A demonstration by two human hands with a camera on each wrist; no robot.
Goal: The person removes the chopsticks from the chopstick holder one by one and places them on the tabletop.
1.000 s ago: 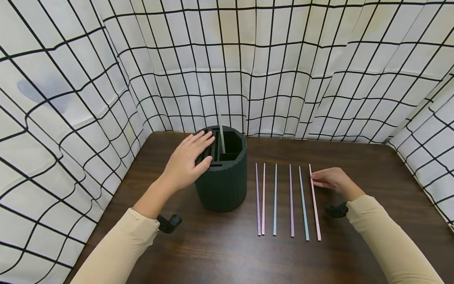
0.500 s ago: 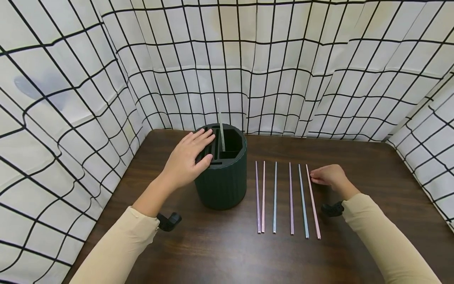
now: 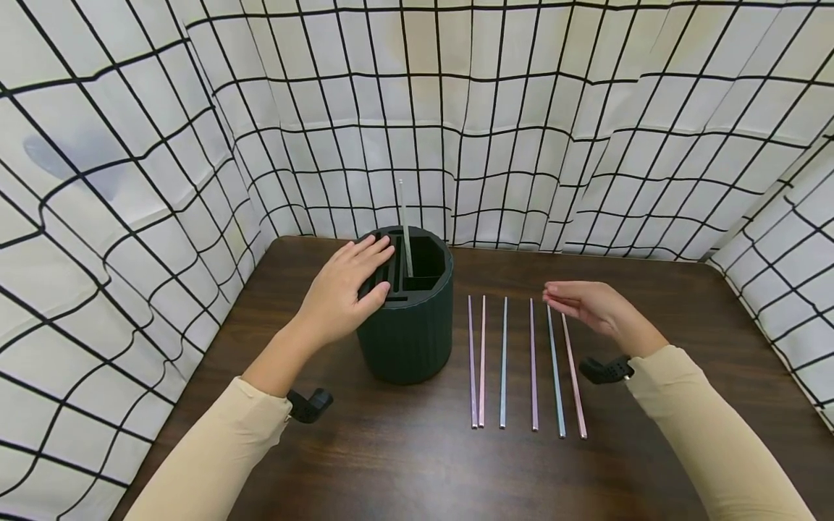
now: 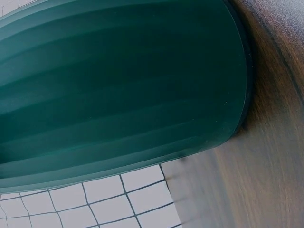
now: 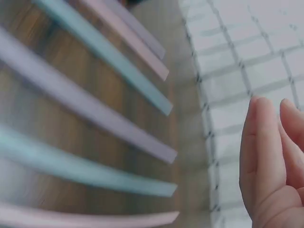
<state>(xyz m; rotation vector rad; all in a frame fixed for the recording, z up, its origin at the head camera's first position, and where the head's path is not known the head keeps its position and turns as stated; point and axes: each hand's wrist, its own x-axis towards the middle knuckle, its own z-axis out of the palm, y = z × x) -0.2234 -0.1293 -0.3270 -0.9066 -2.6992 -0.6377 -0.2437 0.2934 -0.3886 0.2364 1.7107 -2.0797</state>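
Observation:
My left hand (image 3: 342, 289) rests flat over the slotted left part of a dark green ribbed utensil holder (image 3: 407, 347), thumb along its rim. One pale chopstick (image 3: 405, 231) stands upright in the holder. To its right, several chopsticks lie in a row on the table: a purple one (image 3: 472, 369) and a pink one (image 3: 482, 369) close together, then a blue (image 3: 504, 369), a purple (image 3: 533, 376), a blue (image 3: 557, 376) and a pink one (image 3: 574, 383). My right hand (image 3: 589, 305) hovers by the far ends of the rightmost chopsticks, fingers fairly straight, holding nothing.
The brown wooden table (image 3: 391, 463) ends at the back against a white curtain (image 3: 508, 166) with a black grid, which also hangs at both sides. Black wrist mounts show on the left wrist (image 3: 309, 407) and right wrist (image 3: 606, 370).
My right hand let go of the rightmost pink chopstick after its far end shifted left, then moved left and away over the blue one's tip. My left hand stays in place.

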